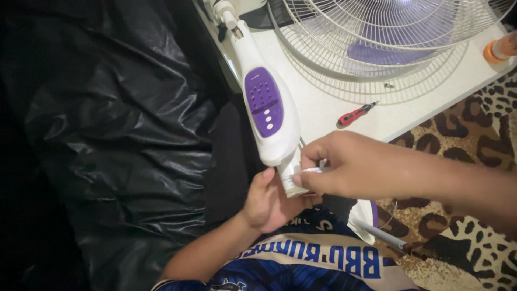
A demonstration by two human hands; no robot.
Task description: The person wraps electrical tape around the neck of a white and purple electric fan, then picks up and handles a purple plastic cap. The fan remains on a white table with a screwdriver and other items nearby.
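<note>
Nearest, the left hand [267, 202] grips the lower end of the white fan stem [266, 110], while the right hand [344, 164] pinches a small white piece against it. The stem looks stiff, smooth, probably slippery plastic, best held low. Farther off, a red screwdriver [355, 114] and fan grille [377, 43] lie on the worktop [323, 108].

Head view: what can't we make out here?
- Base end of the white fan neck: covered by the left hand and right hand.
- Small white piece in the right hand: mostly hidden by fingers.
- Fan grille: cut off by the top edge.
- Orange bottle: cut off by the right edge.
- Screws near the red screwdriver: too small.
</note>
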